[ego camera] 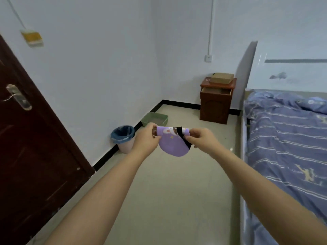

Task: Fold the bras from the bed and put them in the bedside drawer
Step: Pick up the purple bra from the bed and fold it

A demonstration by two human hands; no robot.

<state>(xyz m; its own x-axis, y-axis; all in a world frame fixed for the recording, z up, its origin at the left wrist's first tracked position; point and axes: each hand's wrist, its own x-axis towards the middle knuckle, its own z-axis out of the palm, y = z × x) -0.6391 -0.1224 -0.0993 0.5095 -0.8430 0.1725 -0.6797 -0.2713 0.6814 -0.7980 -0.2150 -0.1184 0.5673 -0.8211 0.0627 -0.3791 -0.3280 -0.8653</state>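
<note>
While our left hand (147, 137) pinches one end of the folded purple bra (172, 141) and our right hand (199, 137) pinches the other, at its black strap (184, 137), we hold it in the air between us, over the floor (168, 191) and beside the bed (286, 138). Its long axis runs left to right across our view, flat edge up and rounded cup hanging down. Both hands are closed on the fabric. Outward from them, the drawer (216, 91) stands open in the bedside cabinet (215, 106), well ahead and to the right, against the far wall by the headboard (245, 71). Our right hand is the nearer one to it, so we judge the carry goes forward and rightward.
</note>
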